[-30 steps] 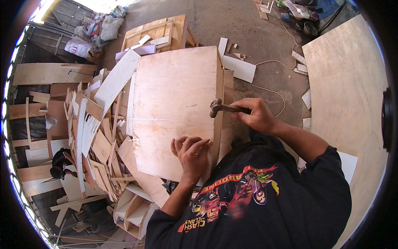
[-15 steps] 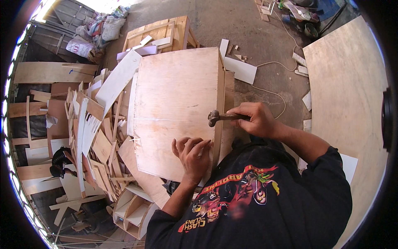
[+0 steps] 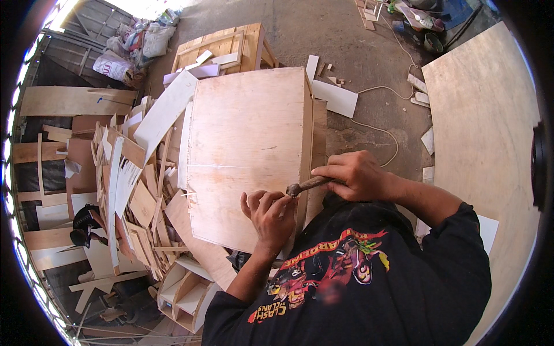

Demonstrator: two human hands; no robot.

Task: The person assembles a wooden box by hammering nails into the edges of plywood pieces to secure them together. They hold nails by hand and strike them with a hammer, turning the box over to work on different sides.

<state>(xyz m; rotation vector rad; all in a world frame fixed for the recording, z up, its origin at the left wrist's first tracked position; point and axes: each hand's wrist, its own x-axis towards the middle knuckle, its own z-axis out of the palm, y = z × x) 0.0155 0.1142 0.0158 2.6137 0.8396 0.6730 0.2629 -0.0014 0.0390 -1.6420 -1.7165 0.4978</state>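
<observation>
A large pale plywood box (image 3: 248,127) stands in front of me, its broad flat panel facing up. My right hand (image 3: 359,175) is closed round the handle of a hammer (image 3: 311,183) with a dark metal head. That head is down at the panel's right edge, right by the fingertips of my left hand (image 3: 270,219). The left hand rests on the near right part of the panel, thumb and forefinger pinched together at the edge. Whatever sits in the pinch is too small to make out.
Scrap boards (image 3: 144,199) lie heaped left of the box. Behind it is a wooden crate (image 3: 251,46) with offcuts on top. A big plywood sheet (image 3: 485,144) stands at right, and a pale cord (image 3: 395,138) runs over the floor. At far left is a dark-clad person (image 3: 85,225).
The hammer has come down and toward me, from above the panel's edge to the left fingertips. My right hand moved slightly with it; the left hand stays in place.
</observation>
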